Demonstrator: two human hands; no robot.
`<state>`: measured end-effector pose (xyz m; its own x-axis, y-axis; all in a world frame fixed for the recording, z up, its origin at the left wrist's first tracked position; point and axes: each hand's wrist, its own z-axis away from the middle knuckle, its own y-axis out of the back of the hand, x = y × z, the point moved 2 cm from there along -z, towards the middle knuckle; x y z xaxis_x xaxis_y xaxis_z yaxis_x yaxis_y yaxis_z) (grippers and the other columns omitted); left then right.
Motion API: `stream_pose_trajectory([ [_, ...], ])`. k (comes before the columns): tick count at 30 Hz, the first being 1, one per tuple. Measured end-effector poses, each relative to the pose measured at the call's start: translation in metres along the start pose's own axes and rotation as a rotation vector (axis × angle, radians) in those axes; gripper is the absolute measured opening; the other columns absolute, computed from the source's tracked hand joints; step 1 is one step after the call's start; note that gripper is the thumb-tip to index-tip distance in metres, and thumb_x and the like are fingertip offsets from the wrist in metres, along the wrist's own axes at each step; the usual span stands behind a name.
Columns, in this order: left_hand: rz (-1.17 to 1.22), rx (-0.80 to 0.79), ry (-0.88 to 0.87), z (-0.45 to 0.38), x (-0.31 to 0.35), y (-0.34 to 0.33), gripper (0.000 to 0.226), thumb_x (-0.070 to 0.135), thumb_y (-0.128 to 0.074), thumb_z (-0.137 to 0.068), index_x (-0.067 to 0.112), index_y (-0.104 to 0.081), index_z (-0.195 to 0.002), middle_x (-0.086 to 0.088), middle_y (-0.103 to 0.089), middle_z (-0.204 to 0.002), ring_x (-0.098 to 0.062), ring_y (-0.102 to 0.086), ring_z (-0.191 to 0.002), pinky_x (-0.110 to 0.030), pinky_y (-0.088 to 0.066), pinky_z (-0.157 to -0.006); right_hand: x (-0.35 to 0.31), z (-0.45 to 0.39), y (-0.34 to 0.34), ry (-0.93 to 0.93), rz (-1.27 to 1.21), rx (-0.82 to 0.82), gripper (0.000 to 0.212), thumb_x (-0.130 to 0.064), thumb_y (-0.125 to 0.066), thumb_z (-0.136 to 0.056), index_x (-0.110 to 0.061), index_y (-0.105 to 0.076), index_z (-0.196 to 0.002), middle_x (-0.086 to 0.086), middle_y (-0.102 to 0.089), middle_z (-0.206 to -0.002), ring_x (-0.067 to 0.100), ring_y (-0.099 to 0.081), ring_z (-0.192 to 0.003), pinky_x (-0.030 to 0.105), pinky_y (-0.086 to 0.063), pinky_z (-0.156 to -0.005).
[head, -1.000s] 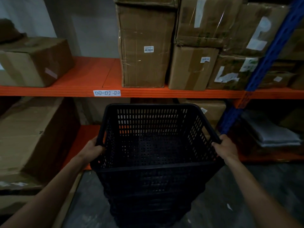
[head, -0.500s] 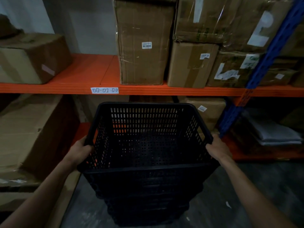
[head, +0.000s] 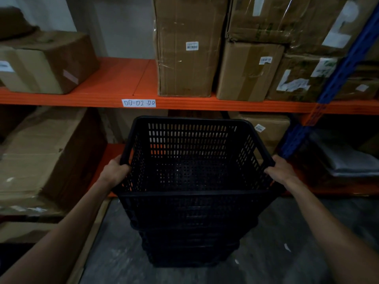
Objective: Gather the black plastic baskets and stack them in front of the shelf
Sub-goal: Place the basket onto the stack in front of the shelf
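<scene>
A stack of black perforated plastic baskets fills the middle of the head view, standing over the grey floor in front of the orange shelf. The top basket is empty and I see its holed bottom. My left hand grips the left rim near the front corner. My right hand grips the right rim at the same depth. The lower baskets show only as nested dark rims below the top one; whether the stack rests on the floor I cannot tell.
Cardboard boxes crowd the shelf right of its label; another box sits at left. A big flattened carton lies at lower left. A blue upright post stands at right, white wrapped bundles beyond it.
The basket stack has shifted slightly left and then back toward the middle, and the view has tilted a little lower. Both hands keep their hold on the rim.
</scene>
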<state>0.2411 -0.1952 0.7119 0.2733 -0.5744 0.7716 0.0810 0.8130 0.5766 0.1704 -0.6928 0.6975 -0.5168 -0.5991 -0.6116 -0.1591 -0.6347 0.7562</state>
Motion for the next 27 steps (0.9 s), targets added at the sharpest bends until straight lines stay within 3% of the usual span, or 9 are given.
stream_pose_trajectory([
  [2, 0.007, -0.001, -0.001, 0.000, 0.000, -0.002, 0.047, 0.015, -0.050, -0.090, 0.020, -0.048, -0.136, -0.022, -0.064, -0.116, -0.040, -0.064, -0.101, -0.048, -0.054, -0.090, 0.001, 0.000, -0.001, 0.005, -0.007, 0.009, 0.011, -0.012, -0.055, -0.084, -0.016, -0.051, -0.094, 0.007, -0.056, -0.094, 0.021, -0.054, -0.079, 0.032, -0.043, -0.064],
  [5, -0.004, -0.003, 0.003, -0.001, 0.001, -0.001, 0.044, 0.017, -0.051, -0.090, 0.018, -0.051, -0.134, -0.021, -0.064, -0.115, -0.039, -0.064, -0.100, -0.043, -0.053, -0.083, 0.002, 0.001, -0.001, 0.005, -0.006, 0.026, 0.011, -0.013, -0.056, -0.085, -0.013, -0.048, -0.092, 0.003, -0.053, -0.087, 0.022, -0.054, -0.078, 0.032, -0.042, -0.062],
  [10, 0.063, -0.022, 0.006, -0.009, 0.011, 0.001, 0.039, 0.003, -0.049, -0.086, 0.015, -0.055, -0.123, -0.013, -0.061, -0.086, -0.031, -0.060, -0.072, -0.034, -0.050, -0.062, -0.007, -0.001, 0.009, 0.041, -0.034, 0.083, 0.012, -0.013, -0.057, -0.086, -0.021, -0.051, -0.081, 0.007, -0.056, -0.084, 0.021, -0.055, -0.071, 0.030, -0.040, -0.055],
  [14, 0.056, -0.009, -0.022, -0.008, 0.007, -0.006, 0.038, 0.006, -0.052, -0.086, 0.019, -0.057, -0.122, -0.007, -0.062, -0.082, -0.025, -0.061, -0.070, -0.033, -0.049, -0.064, -0.001, 0.000, 0.005, 0.048, -0.063, 0.092, 0.005, -0.014, -0.057, -0.086, -0.016, -0.053, -0.085, 0.006, -0.055, -0.083, 0.022, -0.055, -0.074, 0.030, -0.039, -0.057],
  [19, 0.043, 0.017, -0.028, -0.008, 0.001, -0.010, 0.039, 0.011, -0.052, -0.085, 0.017, -0.059, -0.123, -0.014, -0.065, -0.097, -0.030, -0.063, -0.079, -0.034, -0.051, -0.071, 0.001, 0.004, 0.007, 0.040, -0.060, 0.107, 0.008, -0.016, -0.058, -0.087, -0.015, -0.057, -0.095, 0.004, -0.057, -0.088, 0.024, -0.056, -0.082, 0.031, -0.040, -0.063],
  [22, 0.026, 0.068, -0.028, -0.007, -0.005, -0.015, 0.038, 0.010, -0.053, -0.085, 0.015, -0.061, -0.122, -0.011, -0.064, -0.090, -0.026, -0.061, -0.074, -0.029, -0.049, -0.064, 0.005, 0.009, 0.005, 0.058, -0.036, 0.155, 0.009, -0.018, -0.059, -0.085, -0.017, -0.058, -0.093, 0.004, -0.060, -0.087, 0.019, -0.055, -0.074, 0.028, -0.037, -0.057],
  [24, 0.014, 0.073, -0.021, -0.008, -0.006, -0.015, 0.037, 0.012, -0.053, -0.085, 0.014, -0.062, -0.121, -0.007, -0.064, -0.085, -0.023, -0.062, -0.071, -0.028, -0.048, -0.060, 0.009, 0.011, 0.004, 0.055, -0.015, 0.162, 0.008, -0.020, -0.059, -0.085, -0.017, -0.058, -0.092, 0.005, -0.061, -0.088, 0.023, -0.057, -0.079, 0.030, -0.040, -0.061],
  [27, -0.016, 0.058, -0.011, -0.011, -0.005, -0.014, 0.041, 0.019, -0.053, -0.084, 0.019, -0.059, -0.125, -0.012, -0.067, -0.098, -0.030, -0.066, -0.082, -0.039, -0.056, -0.074, 0.007, 0.009, 0.005, 0.046, -0.005, 0.144, 0.009, -0.021, -0.059, -0.085, -0.020, -0.057, -0.094, 0.006, -0.060, -0.092, 0.029, -0.058, -0.089, 0.034, -0.043, -0.070],
])
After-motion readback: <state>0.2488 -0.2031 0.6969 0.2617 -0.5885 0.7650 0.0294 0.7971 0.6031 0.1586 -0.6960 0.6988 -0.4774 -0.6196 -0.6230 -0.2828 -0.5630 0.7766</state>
